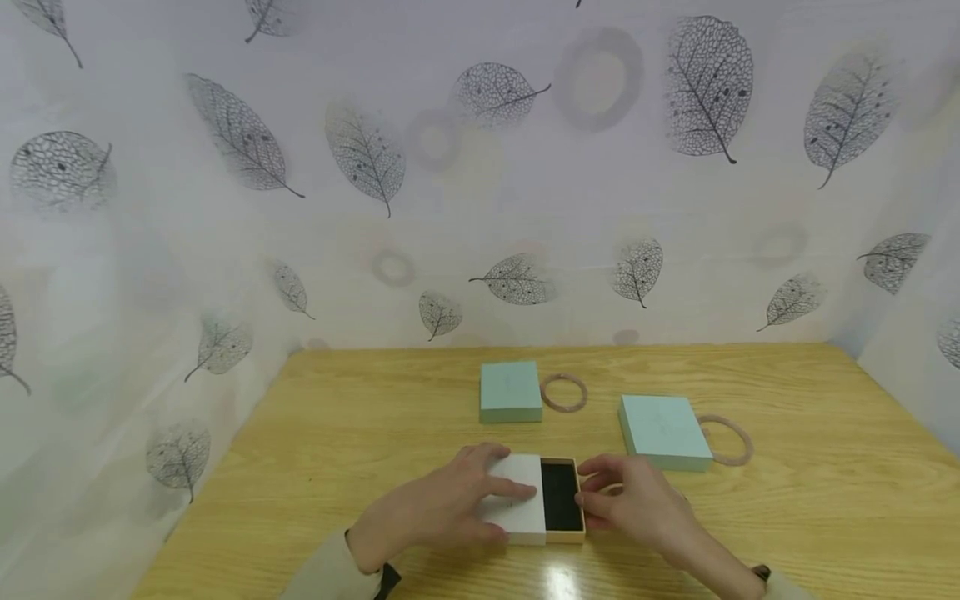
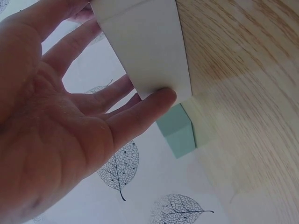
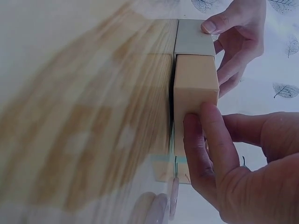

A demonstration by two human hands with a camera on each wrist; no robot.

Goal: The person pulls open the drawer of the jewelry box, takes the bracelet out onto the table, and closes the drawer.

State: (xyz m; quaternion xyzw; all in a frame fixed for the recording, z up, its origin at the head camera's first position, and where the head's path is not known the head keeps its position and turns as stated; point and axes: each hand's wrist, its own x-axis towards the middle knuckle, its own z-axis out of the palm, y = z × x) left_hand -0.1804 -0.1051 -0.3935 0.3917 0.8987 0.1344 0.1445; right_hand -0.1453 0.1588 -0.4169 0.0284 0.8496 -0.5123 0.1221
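A white box sleeve point(image 1: 527, 527) lies on the table, with a tan inner drawer point(image 1: 564, 537) partly out of its right end. Black lining point(image 1: 561, 497) shows inside the drawer. My left hand point(image 1: 450, 502) holds the sleeve, its fingers spread over the top; in the left wrist view a fingertip presses the sleeve's side point(image 2: 154, 60). At the drawer's right end, my right hand point(image 1: 641, 504) pinches the end wall. The right wrist view shows two fingers point(image 3: 217, 135) against the drawer's outer end face, while another digit reaches over its upper edge.
Behind the white box stands a mint-green box point(image 1: 510, 392) with a pinkish bangle point(image 1: 583, 392) at its right. Farther right, another mint-green box point(image 1: 663, 425) has a second bangle point(image 1: 742, 437) beside it. A leaf-printed curtain point(image 1: 480, 208) rises at the wooden table's point(image 1: 337, 417) far edge.
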